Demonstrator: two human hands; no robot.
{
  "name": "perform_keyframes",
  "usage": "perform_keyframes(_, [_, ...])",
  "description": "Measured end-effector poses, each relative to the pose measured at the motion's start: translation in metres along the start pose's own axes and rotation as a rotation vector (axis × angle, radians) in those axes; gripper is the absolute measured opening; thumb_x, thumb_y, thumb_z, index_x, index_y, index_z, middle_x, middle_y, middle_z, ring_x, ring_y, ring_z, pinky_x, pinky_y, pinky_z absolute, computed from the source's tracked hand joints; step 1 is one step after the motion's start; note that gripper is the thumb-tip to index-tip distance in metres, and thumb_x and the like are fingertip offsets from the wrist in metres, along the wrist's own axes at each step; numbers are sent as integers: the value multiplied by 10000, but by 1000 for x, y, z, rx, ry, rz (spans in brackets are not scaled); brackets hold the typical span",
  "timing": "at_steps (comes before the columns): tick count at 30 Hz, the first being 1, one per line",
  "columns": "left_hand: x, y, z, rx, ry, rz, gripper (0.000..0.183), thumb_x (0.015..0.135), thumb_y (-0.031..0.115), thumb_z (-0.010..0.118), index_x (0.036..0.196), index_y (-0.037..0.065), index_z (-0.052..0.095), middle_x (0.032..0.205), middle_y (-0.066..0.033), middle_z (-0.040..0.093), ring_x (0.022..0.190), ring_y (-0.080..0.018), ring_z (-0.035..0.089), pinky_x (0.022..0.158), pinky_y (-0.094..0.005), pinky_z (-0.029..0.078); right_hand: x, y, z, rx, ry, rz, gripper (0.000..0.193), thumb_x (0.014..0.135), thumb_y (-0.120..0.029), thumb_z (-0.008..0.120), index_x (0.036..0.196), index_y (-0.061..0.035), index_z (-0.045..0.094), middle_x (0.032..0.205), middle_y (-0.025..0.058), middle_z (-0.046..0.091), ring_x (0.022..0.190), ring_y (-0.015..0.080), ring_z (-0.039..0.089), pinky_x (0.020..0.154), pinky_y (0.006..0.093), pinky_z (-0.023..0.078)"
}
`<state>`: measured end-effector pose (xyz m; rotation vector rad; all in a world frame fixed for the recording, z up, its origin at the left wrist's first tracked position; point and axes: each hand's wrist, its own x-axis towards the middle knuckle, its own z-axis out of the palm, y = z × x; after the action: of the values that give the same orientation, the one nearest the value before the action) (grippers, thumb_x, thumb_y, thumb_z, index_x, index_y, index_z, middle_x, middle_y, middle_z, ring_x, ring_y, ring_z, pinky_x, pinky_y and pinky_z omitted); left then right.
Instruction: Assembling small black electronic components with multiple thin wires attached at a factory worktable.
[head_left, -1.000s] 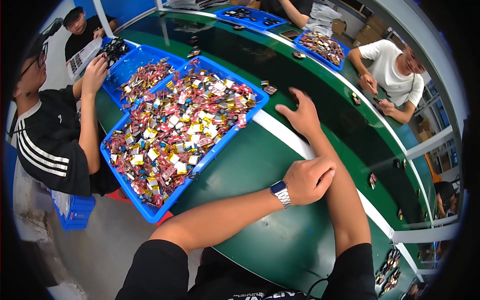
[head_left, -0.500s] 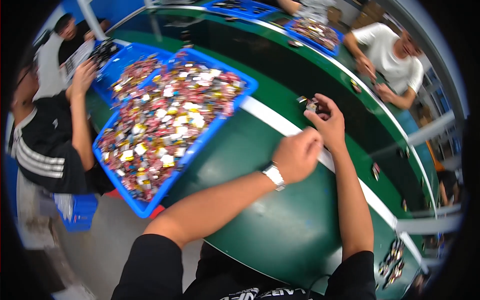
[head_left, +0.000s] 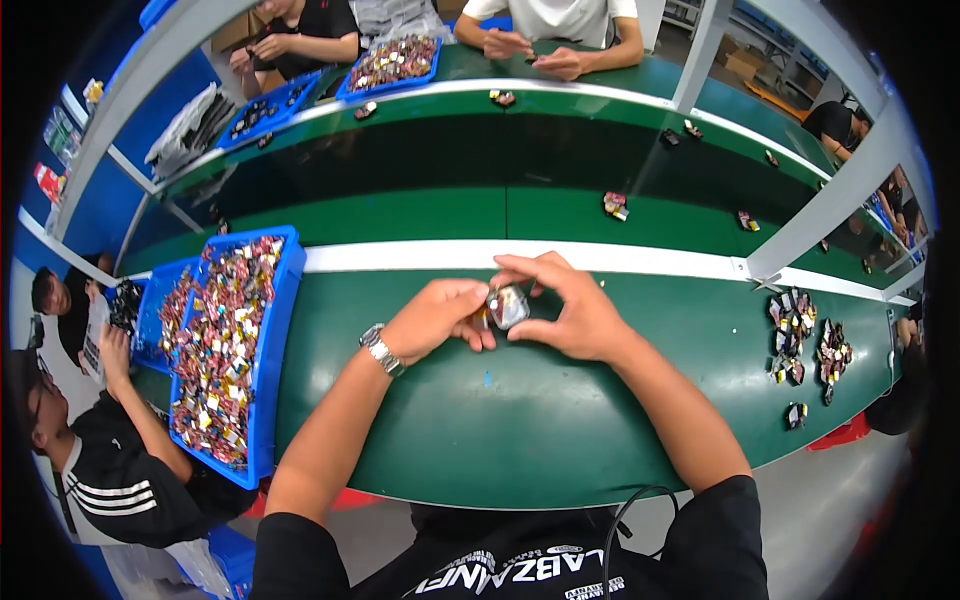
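Both hands meet above the green tabletop [head_left: 450,440], around a small dark-cased part [head_left: 508,308] with a shiny grey face and bits of red and yellow. My left hand [head_left: 435,315], with a metal-banded watch on its wrist, pinches the part's left side between thumb and fingers. From the other side, my right hand [head_left: 572,308] curves round it, thumb at the lower edge and fingers at the top. Its exact kind is too small to make out.
On the left stands a blue tray [head_left: 266,390] heaped with small red, yellow and silver pieces. Dark assembled parts [head_left: 790,325] lie clustered at the right. Beyond the white rail [head_left: 400,257], a green belt [head_left: 430,215] carries scattered parts. Co-workers sit opposite and at left.
The view has turned right. My right hand has come back from over the belt with the small part, and my left hand has joined it on the part above the tabletop.
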<state>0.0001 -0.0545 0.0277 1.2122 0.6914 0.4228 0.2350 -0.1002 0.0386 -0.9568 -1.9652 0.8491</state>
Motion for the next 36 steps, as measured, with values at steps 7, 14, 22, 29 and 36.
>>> perform_keyframes(7, [-15, -14, -4, -152, -27, 64, 406, 1022, 307, 569, 1285, -3, 582, 1141, -88, 669, 993, -140, 651, 873, -314, 535, 0, -8, 6, 82, -163, 20, 929, 701, -20, 817, 1517, -148, 390, 1271, 44, 643, 963, 234, 544, 897, 368, 493])
perform_keyframes(14, [-12, -16, -5, -315, 116, 216, 435, 995, 110, 586, 1395, -11, 468, 1209, -150, 643, 1068, -215, 657, 970, -362, 533, 1, 1, 25, 177, 87, 183, 656, 812, 5, 751, 1415, -56, 500, 1216, 91, 630, 960, 153, 614, 829, 316, 546])
perform_keyframes(22, [-10, -23, -4, -315, 160, 186, 236, 978, 78, 590, 1203, 38, 530, 1102, -80, 655, 1065, -208, 655, 938, -398, 563, 8, 13, 44, 286, 287, 297, 220, 922, -26, 647, 1134, 9, 692, 1085, 98, 657, 856, 127, 669, 775, 245, 544])
perform_keyframes(29, [-10, -11, 2, -155, 121, 86, 318, 984, 39, 564, 1294, 14, 500, 1185, -108, 621, 1039, -181, 657, 897, -367, 601, 9, 5, 40, 116, 281, 144, 222, 870, 19, 656, 1086, -11, 692, 1073, 97, 664, 824, 163, 672, 762, 273, 548])
perform_keyframes(36, [-13, -14, 6, -127, 186, 122, 354, 973, -30, 512, 1326, -16, 489, 1259, -135, 564, 1114, -209, 630, 965, -374, 579, 7, -6, 33, -174, 127, -82, 217, 833, -19, 662, 1034, -95, 697, 1306, 95, 562, 1186, 297, 536, 879, 396, 524])
